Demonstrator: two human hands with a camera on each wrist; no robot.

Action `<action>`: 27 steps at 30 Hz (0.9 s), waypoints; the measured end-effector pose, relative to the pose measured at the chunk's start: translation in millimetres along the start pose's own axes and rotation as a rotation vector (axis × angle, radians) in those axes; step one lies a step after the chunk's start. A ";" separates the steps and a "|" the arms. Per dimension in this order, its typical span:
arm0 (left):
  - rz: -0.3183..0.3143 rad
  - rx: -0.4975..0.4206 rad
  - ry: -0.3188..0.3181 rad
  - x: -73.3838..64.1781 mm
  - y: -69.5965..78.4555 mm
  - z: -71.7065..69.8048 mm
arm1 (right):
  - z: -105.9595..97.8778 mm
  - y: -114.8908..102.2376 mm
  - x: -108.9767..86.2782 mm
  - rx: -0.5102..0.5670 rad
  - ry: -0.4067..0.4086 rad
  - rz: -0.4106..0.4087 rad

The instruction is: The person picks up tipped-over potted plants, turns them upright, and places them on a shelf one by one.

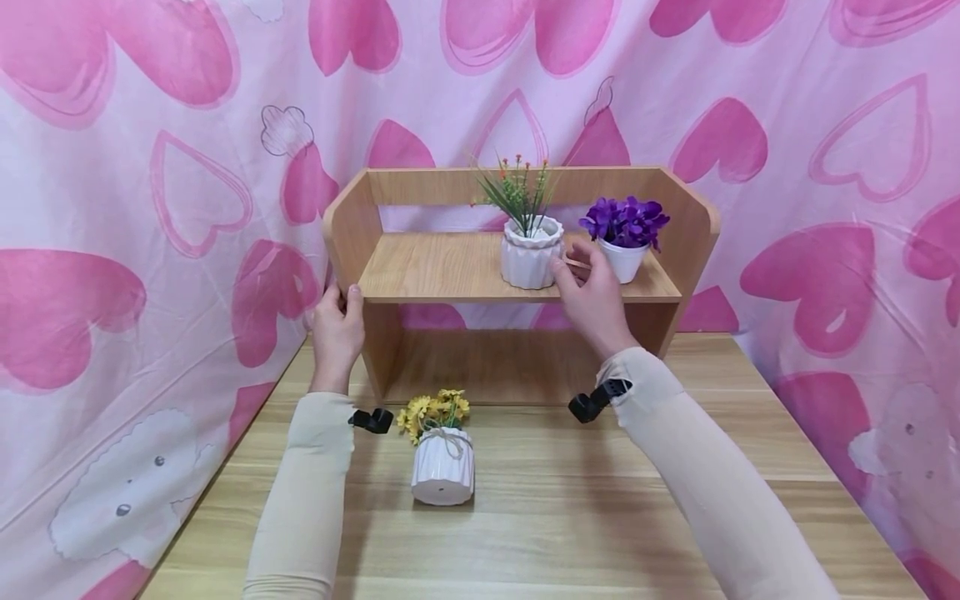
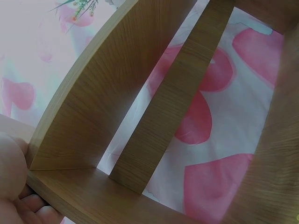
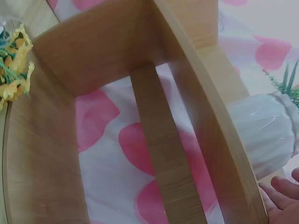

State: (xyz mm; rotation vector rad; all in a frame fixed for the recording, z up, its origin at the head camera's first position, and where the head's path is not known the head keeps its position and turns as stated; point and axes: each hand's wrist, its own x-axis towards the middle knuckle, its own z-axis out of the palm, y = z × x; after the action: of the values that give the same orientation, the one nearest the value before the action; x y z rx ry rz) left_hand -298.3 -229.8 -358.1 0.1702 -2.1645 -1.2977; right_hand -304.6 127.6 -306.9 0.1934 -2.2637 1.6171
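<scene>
In the head view a small wooden shelf (image 1: 442, 258) stands on the table. My left hand (image 1: 337, 327) grips its left side panel at the height of the upper board; in the left wrist view the fingers (image 2: 32, 203) curl round the wood's edge. On the upper board stands a white fluted pot (image 1: 531, 257) with grassy leaves and small orange flowers (image 1: 525, 187). My right hand (image 1: 595, 293) is at that pot's right side, fingers loosely bent, thumb close to its wall. Right of it a white pot (image 1: 624, 261) holds purple flowers (image 1: 626, 221), partly behind the fingers.
A white pot (image 1: 443, 475) with yellow flowers (image 1: 435, 412) and a twine bow lies tipped on the table (image 1: 525, 533) before the shelf, its base facing me. Behind hangs a pink heart-patterned cloth (image 1: 225, 167). The lower compartment's back is partly unpanelled, with a crossbar (image 3: 163, 135).
</scene>
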 end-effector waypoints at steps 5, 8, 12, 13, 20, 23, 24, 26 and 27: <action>-0.009 -0.006 -0.002 0.2 -1.3 -0.1 | -8.8 3.2 -16.5 -0.006 0.014 -0.026; -0.015 -0.018 -0.005 0.2 -2.4 -0.8 | -12.5 4.9 -24.7 -0.002 0.023 -0.050; -0.014 -0.029 -0.005 0.0 -3.0 -1.5 | -18.3 6.6 -35.4 -0.029 0.022 -0.077; -0.014 -0.028 -0.007 -0.1 -3.3 -1.4 | -20.3 7.3 -38.1 -0.037 0.020 -0.078; -0.005 -0.003 -0.004 0.7 -4.2 0.7 | -33.6 13.7 -59.2 -0.047 -0.041 -0.017; 0.000 -0.001 0.003 1.3 -3.9 1.1 | -35.5 18.9 -67.9 -0.043 -0.064 0.013; 0.001 -0.001 0.004 1.3 -3.7 1.2 | -35.3 21.1 -71.0 -0.040 -0.068 0.024; 0.004 -0.006 0.003 1.5 -3.4 1.3 | -34.5 25.9 -77.9 -0.037 -0.077 0.041; 0.003 -0.007 -0.002 1.3 -3.0 1.0 | -33.9 28.5 -81.9 -0.036 -0.084 0.054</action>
State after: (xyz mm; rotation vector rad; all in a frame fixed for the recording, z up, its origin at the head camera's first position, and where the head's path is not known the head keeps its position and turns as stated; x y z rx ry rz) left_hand -300.4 -231.1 -360.4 0.1632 -2.1607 -1.3036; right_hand -230.6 161.5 -351.9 0.1954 -2.3781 1.6229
